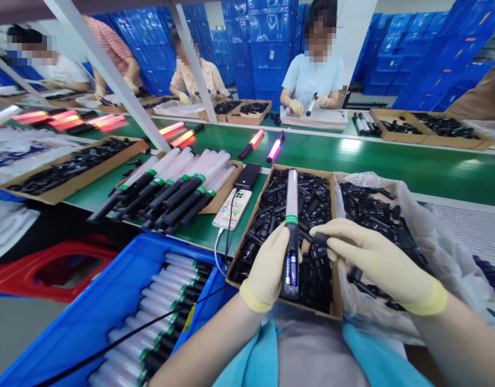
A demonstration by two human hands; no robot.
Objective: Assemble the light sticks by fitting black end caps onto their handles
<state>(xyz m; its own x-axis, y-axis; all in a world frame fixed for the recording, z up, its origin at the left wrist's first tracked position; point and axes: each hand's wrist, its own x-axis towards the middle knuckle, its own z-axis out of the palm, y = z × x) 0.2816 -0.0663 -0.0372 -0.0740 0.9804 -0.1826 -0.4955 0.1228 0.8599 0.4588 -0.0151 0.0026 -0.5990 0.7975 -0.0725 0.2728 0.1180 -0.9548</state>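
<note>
My left hand (267, 269), in a cream glove, is closed around the black handle of a light stick (291, 201). The stick stands nearly upright, its clear tube at the top and a green band below. Its battery compartment is open, and blue batteries (290, 271) show inside. Just to the right, my right hand (358, 247), also gloved, pinches a small black part (320, 239) close to the handle. Beneath both hands lies a cardboard box (336, 290) full of small black parts.
Light sticks (178, 188) are piled left of a phone (232, 209) with cables. A blue crate (90, 290) of sticks stands lower left. Plastic-lined black parts (364, 199) lie right. Lit sticks (275, 148) rest on the green belt (320, 148); several people sit or stand beyond.
</note>
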